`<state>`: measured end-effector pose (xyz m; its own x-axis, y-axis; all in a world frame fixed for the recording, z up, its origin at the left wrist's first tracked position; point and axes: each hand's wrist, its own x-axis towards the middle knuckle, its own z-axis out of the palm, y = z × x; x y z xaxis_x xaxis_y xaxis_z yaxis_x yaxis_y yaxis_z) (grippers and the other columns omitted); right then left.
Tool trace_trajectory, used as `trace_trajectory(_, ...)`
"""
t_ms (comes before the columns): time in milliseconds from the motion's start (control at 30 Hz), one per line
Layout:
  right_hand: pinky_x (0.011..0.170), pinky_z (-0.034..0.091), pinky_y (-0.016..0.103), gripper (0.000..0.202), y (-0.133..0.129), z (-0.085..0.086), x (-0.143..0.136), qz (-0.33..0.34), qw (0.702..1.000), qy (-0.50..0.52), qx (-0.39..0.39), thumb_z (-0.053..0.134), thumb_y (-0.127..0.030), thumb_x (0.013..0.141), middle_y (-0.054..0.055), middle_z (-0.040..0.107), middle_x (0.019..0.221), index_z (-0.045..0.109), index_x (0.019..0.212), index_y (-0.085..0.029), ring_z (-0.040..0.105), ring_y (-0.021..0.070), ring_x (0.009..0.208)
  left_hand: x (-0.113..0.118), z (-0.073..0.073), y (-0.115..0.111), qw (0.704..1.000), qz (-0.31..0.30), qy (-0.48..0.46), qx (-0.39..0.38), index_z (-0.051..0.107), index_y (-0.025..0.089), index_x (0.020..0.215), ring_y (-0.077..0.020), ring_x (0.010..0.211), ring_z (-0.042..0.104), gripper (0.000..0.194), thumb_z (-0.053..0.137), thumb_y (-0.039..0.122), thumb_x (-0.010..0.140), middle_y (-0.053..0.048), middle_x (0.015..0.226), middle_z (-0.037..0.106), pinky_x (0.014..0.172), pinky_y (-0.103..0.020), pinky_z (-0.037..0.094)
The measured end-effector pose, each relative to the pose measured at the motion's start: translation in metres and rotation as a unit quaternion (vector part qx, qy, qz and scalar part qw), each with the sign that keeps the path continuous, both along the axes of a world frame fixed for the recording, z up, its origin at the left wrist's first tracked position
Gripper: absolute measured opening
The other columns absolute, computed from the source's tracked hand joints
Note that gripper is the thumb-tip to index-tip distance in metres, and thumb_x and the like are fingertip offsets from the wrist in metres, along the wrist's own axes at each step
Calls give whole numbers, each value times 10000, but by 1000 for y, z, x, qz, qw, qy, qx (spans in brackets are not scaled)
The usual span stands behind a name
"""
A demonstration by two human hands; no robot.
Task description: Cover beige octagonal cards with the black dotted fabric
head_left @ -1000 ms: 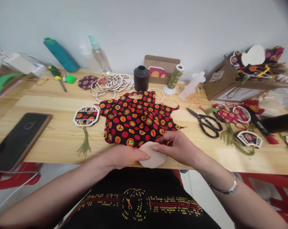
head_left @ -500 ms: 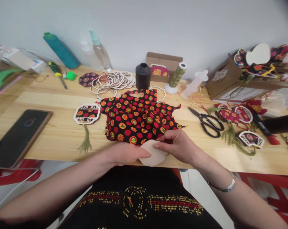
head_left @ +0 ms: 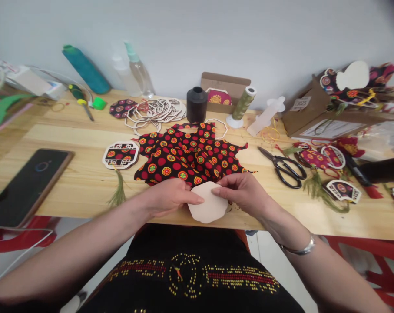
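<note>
A pale, scallop-edged card piece (head_left: 208,205) is held between both hands at the table's front edge. My left hand (head_left: 172,195) is closed, its thumb lying on the card's left side and the fingers behind. On the right, my right hand (head_left: 240,189) pinches the card's upper right edge with thumb and index finger. Black fabric with red dots and flowers (head_left: 183,158) lies crumpled just beyond; its near edge runs behind the card and the fingers. How far the fabric is gripped with the card is hidden.
Black-handled scissors (head_left: 283,167) lie to the right, near tasselled ornaments (head_left: 314,158) and a cardboard box (head_left: 309,111). A framed ornament (head_left: 120,155) and a phone (head_left: 29,187) are left. Behind stand a black thread cone (head_left: 197,105), a green spool (head_left: 244,104) and wooden frames (head_left: 164,109).
The card has come up slightly and shows more of its face. The fabric's near left edge has shifted away from me and spread leftward. Both hands keep their hold.
</note>
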<state>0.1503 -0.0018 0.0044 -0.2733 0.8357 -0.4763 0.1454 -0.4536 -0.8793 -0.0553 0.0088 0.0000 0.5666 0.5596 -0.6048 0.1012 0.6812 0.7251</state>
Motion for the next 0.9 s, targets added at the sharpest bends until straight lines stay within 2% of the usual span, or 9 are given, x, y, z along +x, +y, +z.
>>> trace_trajectory(133,480,358,234,176,3,0,3,-22,1000,8,4,752,-306,639,-33,572,551,656,631,-159,443,67,494,0,5,5,996,37,-58,-50,736,98,767,-213,786,701,135,732,191,669,-93,772,757,838,-363,514)
trace_trajectory(300,463,367,247,185,7,-2,8,-57,998,33,0,765,-308,638,-33,554,544,651,626,-162,445,73,476,-3,3,7,988,81,-100,-86,721,102,843,-198,694,699,133,651,172,754,-84,750,755,778,-377,533)
trace_trajectory(533,433,390,242,219,9,-10,10,-102,991,77,-28,798,-320,595,-23,569,524,651,598,-157,464,76,452,6,6,-2,963,193,-119,-148,702,115,815,-185,684,666,276,481,256,900,-81,719,725,732,-368,540)
trace_trajectory(667,423,388,234,203,7,-10,8,-122,988,90,-31,801,-304,583,-22,580,526,657,587,-162,470,74,447,12,0,-11,955,231,-159,-96,698,119,869,-186,729,650,160,658,256,798,-76,793,718,700,-339,531)
trace_trajectory(767,419,377,224,188,4,-10,6,-130,985,105,-30,799,-290,592,-29,574,515,661,579,-164,461,65,437,17,-5,-17,955,217,-194,-65,691,112,939,-214,815,653,278,764,206,687,-95,897,719,739,-348,524)
trace_trajectory(900,422,354,212,178,0,-12,2,-141,983,113,-19,792,-294,613,-36,566,510,672,596,-163,449,55,432,23,-5,-21,950,222,-213,-59,669,140,1028,-244,956,643,387,770,112,655,-98,1037,701,838,-367,498)
